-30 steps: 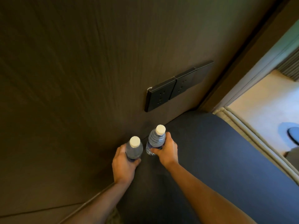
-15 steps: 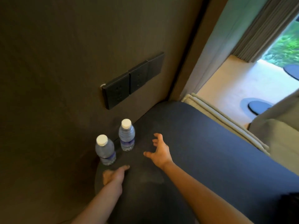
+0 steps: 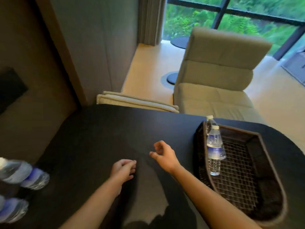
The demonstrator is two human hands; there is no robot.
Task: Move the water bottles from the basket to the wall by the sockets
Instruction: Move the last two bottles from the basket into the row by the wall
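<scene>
A dark woven basket (image 3: 267,169) sits at the right end of the black table (image 3: 99,138). Two clear water bottles stand inside along its left wall: a near bottle (image 3: 214,149) with a blue label and a far bottle (image 3: 209,123) mostly hidden behind it. At the far left, two more bottles (image 3: 24,175) (image 3: 11,209) stand blurred by the brown wall, under a dark socket plate (image 3: 9,88). My left hand (image 3: 123,169) hovers over the table's middle, fingers loosely curled, holding nothing. My right hand (image 3: 162,154) is beside it, empty, left of the basket.
A beige padded chair (image 3: 214,76) stands beyond the table's far edge, with a folded beige cushion (image 3: 137,103) beside it. A window with greenery and grey curtains fills the back. A round dark table base (image 3: 171,78) rests on the pale floor.
The view has swung right, away from the wall, and the basket has come into sight. Both hands have let go of the two bottles by the sockets and moved right, empty.
</scene>
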